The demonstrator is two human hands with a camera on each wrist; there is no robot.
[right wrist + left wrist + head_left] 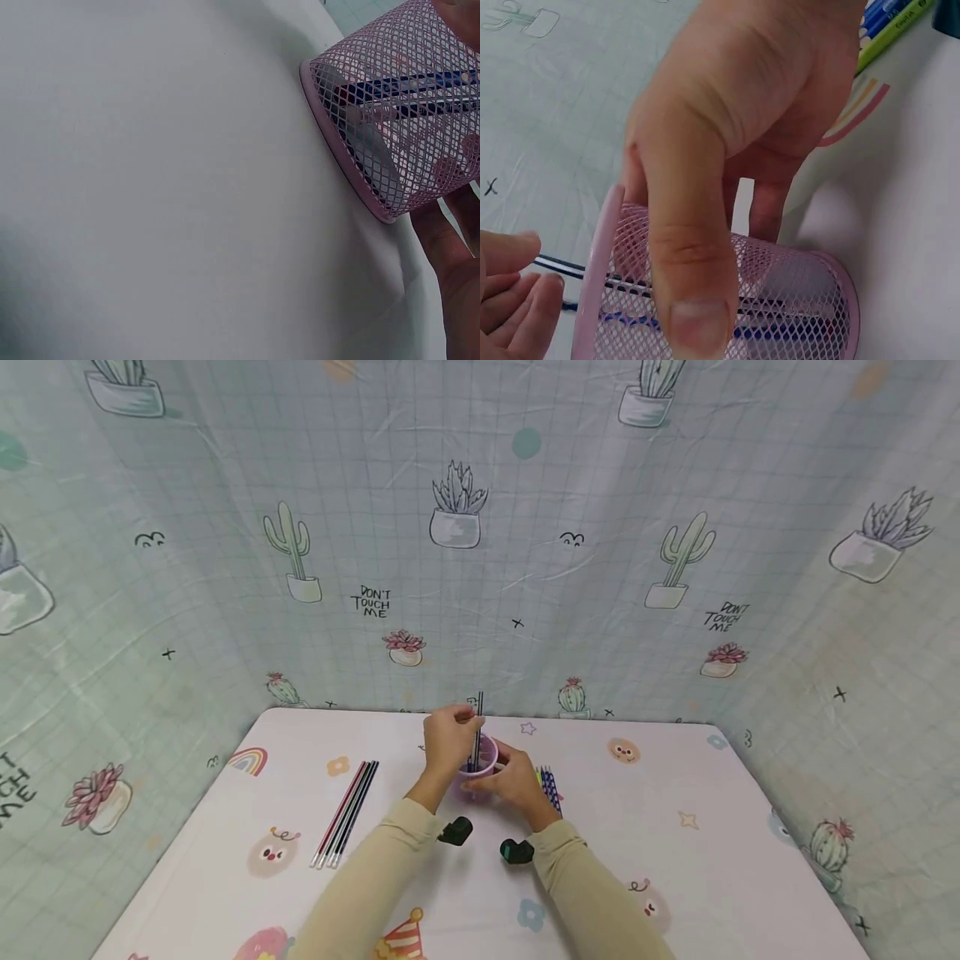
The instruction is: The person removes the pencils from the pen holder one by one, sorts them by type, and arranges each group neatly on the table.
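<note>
A pink mesh pencil cup (488,755) stands upright at the back middle of the table. My right hand (516,781) grips its side, the thumb (694,277) across the mesh and the fingers around the far side. Above the rim, my left hand (448,737) pinches dark pencils (479,710) near their upper ends; their lower parts are inside the cup. Through the mesh show a blue patterned pencil (431,81) and a dark pencil (420,110). How many pencils the left fingers hold is unclear.
Several red, black and blue pencils (347,814) lie side by side left of the arms. Blue dotted and yellow-green pencils (550,787) lie beside the right wrist, partly hidden. The white patterned table (675,860) meets a printed cloth backdrop (517,568).
</note>
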